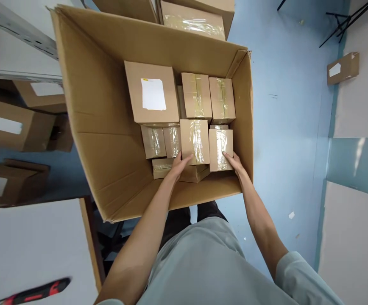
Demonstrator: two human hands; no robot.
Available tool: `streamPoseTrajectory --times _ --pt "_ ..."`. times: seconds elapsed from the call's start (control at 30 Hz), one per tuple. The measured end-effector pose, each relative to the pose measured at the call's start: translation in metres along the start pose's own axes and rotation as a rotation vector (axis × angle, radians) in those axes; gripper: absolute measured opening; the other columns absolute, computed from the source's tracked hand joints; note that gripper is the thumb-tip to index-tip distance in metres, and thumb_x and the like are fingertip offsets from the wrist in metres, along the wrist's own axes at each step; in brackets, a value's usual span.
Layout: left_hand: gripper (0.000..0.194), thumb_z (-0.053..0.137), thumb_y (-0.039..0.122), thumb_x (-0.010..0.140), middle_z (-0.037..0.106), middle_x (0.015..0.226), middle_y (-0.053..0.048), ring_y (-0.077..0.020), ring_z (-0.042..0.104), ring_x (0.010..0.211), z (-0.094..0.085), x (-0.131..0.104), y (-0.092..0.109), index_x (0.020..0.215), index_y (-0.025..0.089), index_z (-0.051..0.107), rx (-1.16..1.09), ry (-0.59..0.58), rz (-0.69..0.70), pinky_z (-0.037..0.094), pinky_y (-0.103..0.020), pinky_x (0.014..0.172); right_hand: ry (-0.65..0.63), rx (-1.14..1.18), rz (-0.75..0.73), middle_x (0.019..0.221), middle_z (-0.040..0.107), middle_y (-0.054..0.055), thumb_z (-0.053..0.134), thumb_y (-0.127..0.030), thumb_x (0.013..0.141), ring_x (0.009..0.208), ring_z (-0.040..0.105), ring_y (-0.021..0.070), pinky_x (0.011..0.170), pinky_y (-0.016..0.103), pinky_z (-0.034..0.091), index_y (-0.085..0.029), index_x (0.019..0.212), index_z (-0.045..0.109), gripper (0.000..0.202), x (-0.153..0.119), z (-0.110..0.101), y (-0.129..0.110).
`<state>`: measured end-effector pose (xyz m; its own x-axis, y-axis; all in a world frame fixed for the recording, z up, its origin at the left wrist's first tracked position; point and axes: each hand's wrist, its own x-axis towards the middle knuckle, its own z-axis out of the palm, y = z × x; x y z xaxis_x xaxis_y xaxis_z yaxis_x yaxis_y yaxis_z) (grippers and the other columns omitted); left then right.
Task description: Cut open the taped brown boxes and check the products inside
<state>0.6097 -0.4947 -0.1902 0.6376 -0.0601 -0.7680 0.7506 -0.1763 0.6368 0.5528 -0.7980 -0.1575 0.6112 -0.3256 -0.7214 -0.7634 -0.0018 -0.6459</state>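
Both my hands reach into a large open carton (101, 127). My left hand (179, 164) grips the lower left corner of a small taped cardboard box (195, 142), its thumb on top and its other fingers mostly hidden at the side. On the right, my right hand (234, 162) holds another small taped box (221, 148), thumb on its top and fingers hidden behind its right side. These two boxes are side by side, close together. Behind them lie two more taped boxes, one left (197, 95) and one right (222, 98). A bigger box (154, 94) bears a white label.
More small boxes (154, 142) lie lower in the carton. Labelled boxes (6, 123) are on the left beside a metal rack post (21, 31). A red and black cutter (34, 293) lies on a white table (28, 241). A small box (343, 67) stands by the right wall.
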Motion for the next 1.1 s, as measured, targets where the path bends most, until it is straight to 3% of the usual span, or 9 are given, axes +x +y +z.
streamPoseTrajectory --times 0.17,0.33,0.47,0.57,0.67,0.8,0.93,1.1 --pt "0.087 0.089 0.052 0.089 0.069 0.167 -0.013 -0.0354 0.064 0.157 -0.023 -0.065 0.042 0.168 0.026 0.062 -0.039 0.029 0.024 0.044 -0.051 0.138 -0.07 0.082 0.008 0.152 0.08 0.016 0.09 -0.065 0.089 0.144 0.076 0.0366 0.129 0.054 0.058 -0.017 0.15 0.075 0.079 -0.073 -0.003 -0.04" --pt "0.085 0.084 0.058 0.091 0.067 0.17 -0.009 -0.0365 0.062 0.159 -0.057 -0.164 0.076 0.168 0.029 0.062 -0.022 0.035 0.242 0.045 -0.052 0.138 -0.048 0.107 -0.176 0.159 0.076 0.014 0.088 -0.076 0.089 0.154 0.068 0.0397 0.135 0.058 0.051 -0.021 0.15 0.078 0.082 -0.178 -0.01 -0.087" --pt "0.088 0.082 0.066 0.094 0.06 0.176 -0.008 -0.0378 0.058 0.163 -0.094 -0.252 0.076 0.171 0.031 0.059 -0.117 0.106 0.39 0.049 -0.052 0.136 -0.071 0.061 -0.328 0.161 0.075 0.014 0.087 -0.077 0.091 0.155 0.067 0.0417 0.133 0.062 0.053 -0.024 0.151 0.078 0.081 -0.245 -0.004 -0.125" --pt "0.089 0.082 0.069 0.094 0.057 0.179 -0.009 -0.0403 0.054 0.166 -0.129 -0.315 0.063 0.171 0.031 0.06 -0.249 0.206 0.48 0.054 -0.051 0.132 -0.196 -0.037 -0.438 0.163 0.073 0.014 0.084 -0.073 0.096 0.156 0.065 0.041 0.133 0.061 0.053 -0.025 0.153 0.077 0.075 -0.278 0.026 -0.155" --pt "0.09 0.083 0.069 0.093 0.054 0.182 -0.009 -0.0412 0.048 0.17 -0.173 -0.374 0.032 0.171 0.03 0.06 -0.375 0.391 0.541 0.054 -0.051 0.132 -0.34 -0.141 -0.558 0.16 0.075 0.017 0.081 -0.076 0.095 0.154 0.067 0.0428 0.132 0.062 0.051 -0.021 0.151 0.078 0.078 -0.306 0.087 -0.176" --pt "0.092 0.084 0.07 0.091 0.054 0.182 -0.009 -0.042 0.052 0.166 -0.231 -0.452 -0.041 0.171 0.031 0.059 -0.522 0.675 0.513 0.058 -0.052 0.128 -0.617 -0.302 -0.658 0.154 0.078 0.018 0.082 -0.076 0.094 0.149 0.069 0.043 0.131 0.064 0.052 -0.019 0.146 0.08 0.077 -0.356 0.191 -0.174" --pt "0.092 0.085 0.07 0.09 0.061 0.175 -0.012 -0.0414 0.057 0.162 -0.27 -0.534 -0.136 0.168 0.027 0.061 -0.617 0.99 0.444 0.055 -0.052 0.129 -0.987 -0.408 -0.672 0.157 0.077 0.013 0.085 -0.068 0.095 0.149 0.07 0.0374 0.132 0.056 0.053 -0.024 0.147 0.079 0.069 -0.419 0.292 -0.133" --pt "0.087 0.085 0.07 0.086 0.072 0.162 -0.013 -0.0406 0.063 0.155 -0.288 -0.613 -0.252 0.157 0.023 0.068 -0.764 1.281 0.265 0.049 -0.053 0.134 -1.306 -0.571 -0.519 0.152 0.08 0.009 0.091 -0.067 0.085 0.143 0.075 0.0347 0.127 0.05 0.059 -0.027 0.149 0.076 0.077 -0.495 0.4 -0.052"
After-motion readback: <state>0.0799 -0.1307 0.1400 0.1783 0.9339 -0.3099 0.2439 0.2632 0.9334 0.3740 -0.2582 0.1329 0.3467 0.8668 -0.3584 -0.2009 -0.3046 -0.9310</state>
